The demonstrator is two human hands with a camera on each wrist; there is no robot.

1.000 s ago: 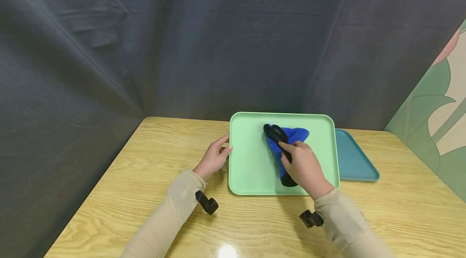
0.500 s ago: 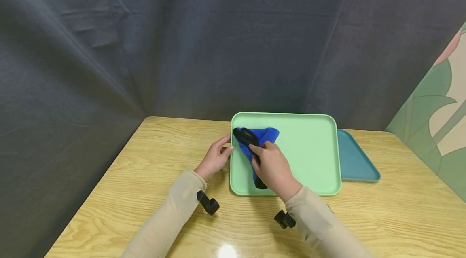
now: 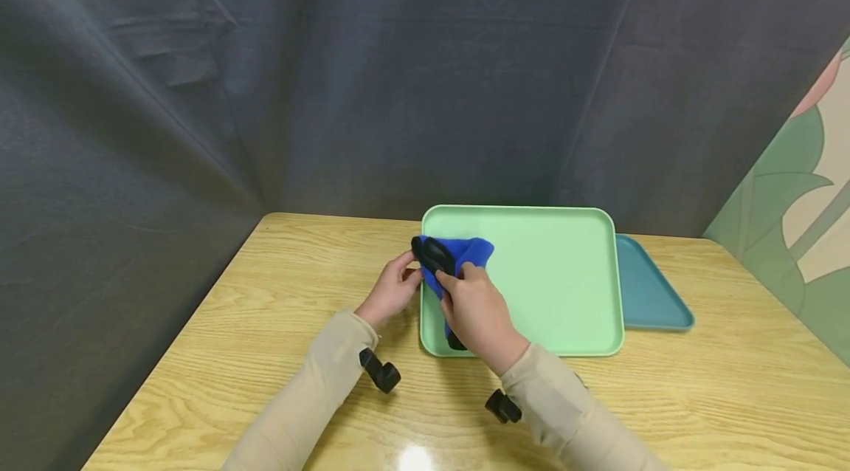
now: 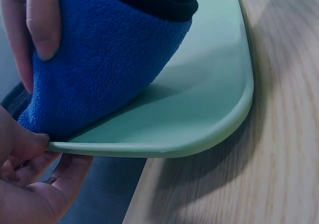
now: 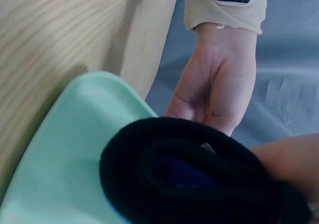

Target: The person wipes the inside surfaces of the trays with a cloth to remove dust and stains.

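A folded blue plush cloth with black edging (image 3: 470, 249) lies over the left side of a light green tray (image 3: 554, 279). My right hand (image 3: 483, 320) grips the cloth from above and bears on its middle. At the tray's left rim, my left hand (image 3: 388, 294) pinches the edge, thumb on top and fingers beneath, as the left wrist view shows. There the blue cloth (image 4: 104, 59) reaches down to the rim, right by the left thumb. In the right wrist view the cloth's black edge (image 5: 144, 149) hides most of the right fingers.
A teal tray (image 3: 654, 294) sits partly under or behind the green tray's right side. Both rest on a light wooden table (image 3: 319, 257). A dark grey curtain (image 3: 432, 87) hangs behind, and a painted wall (image 3: 797, 198) stands at right.
My right hand has swept the cloth leftward across the green tray, from right of its middle to the left rim. The left hand stays at the rim.
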